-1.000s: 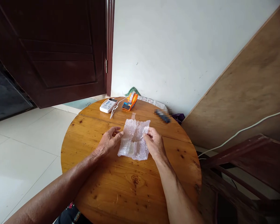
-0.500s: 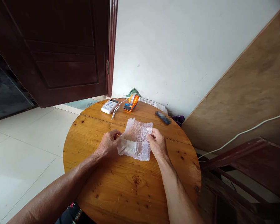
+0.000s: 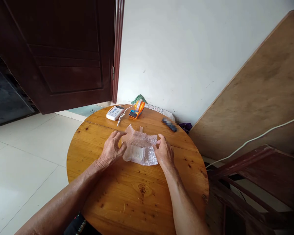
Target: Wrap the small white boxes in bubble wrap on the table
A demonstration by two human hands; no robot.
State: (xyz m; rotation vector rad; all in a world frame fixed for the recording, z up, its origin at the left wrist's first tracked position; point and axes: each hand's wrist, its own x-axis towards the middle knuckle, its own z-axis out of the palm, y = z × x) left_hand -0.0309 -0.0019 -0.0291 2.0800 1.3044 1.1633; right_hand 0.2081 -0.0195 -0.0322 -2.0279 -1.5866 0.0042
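Observation:
A sheet of pinkish clear bubble wrap lies on the round wooden table, its far part folded and raised. Within its near part sits a pale, flat rectangular item; its kind is blurred by the plastic. My left hand hovers at the left edge of the wrap, thumb and fingers spread. At the right edge is my right hand, its thumb and forefinger apart on either side of the wrap's corner. A small strip of tape seems to stick out from the wrap's far edge.
Toward the back of the wooden table are a white power bank with a white cable, an orange tape dispenser and a dark, pixelated object. A wall stands behind, a brown door at left, a dark wooden chair at right.
Both hands have loosened from the wrap's edges, and their fingers have spread. The wrap's raised far part has sunk forward and lower. The view has shifted slightly.

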